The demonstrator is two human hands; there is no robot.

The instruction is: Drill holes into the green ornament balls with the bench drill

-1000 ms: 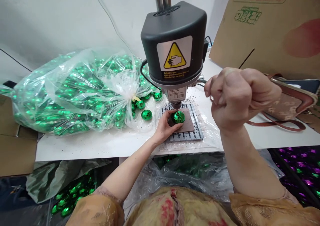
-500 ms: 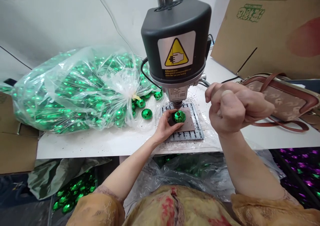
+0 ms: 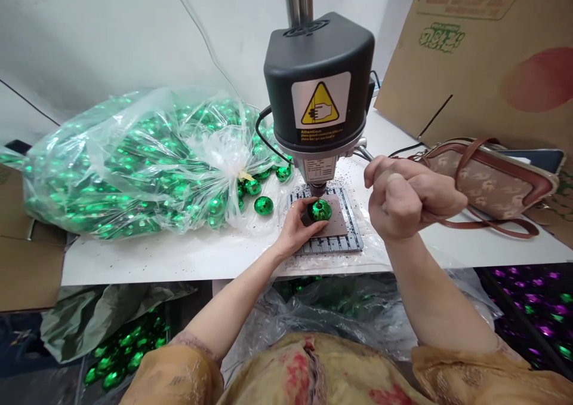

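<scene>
My left hand point(image 3: 299, 224) holds a shiny green faceted ball point(image 3: 321, 210) between thumb and fingers. The ball rests on a brown pad point(image 3: 341, 223) over the slotted metal base point(image 3: 353, 204) of a small drill press. Directly above the ball is the drill chuck point(image 3: 317, 189), with a thin bit reaching the ball's top; whether it has entered cannot be seen. My right hand point(image 3: 400, 197) is raised beside the machine, its fingers wrapped round the drill press lever point(image 3: 364, 151). Most of that lever is hidden in the fist. The black motor housing point(image 3: 320, 52) carries a yellow hand-warning label.
A clear plastic bag point(image 3: 134, 160) full of green balls lies left, with a loose ball point(image 3: 264, 205) near its mouth. At right are a handbag point(image 3: 487, 181) and a cardboard box point(image 3: 465, 76). Dark shavings dot the white table point(image 3: 134, 261). Purple and green balls point(image 3: 537, 303) lie below right.
The motor housing looks smaller and its top sits lower in view. My right fist has shifted slightly left and down. My left hand keeps the ball in place. The view has shifted a little.
</scene>
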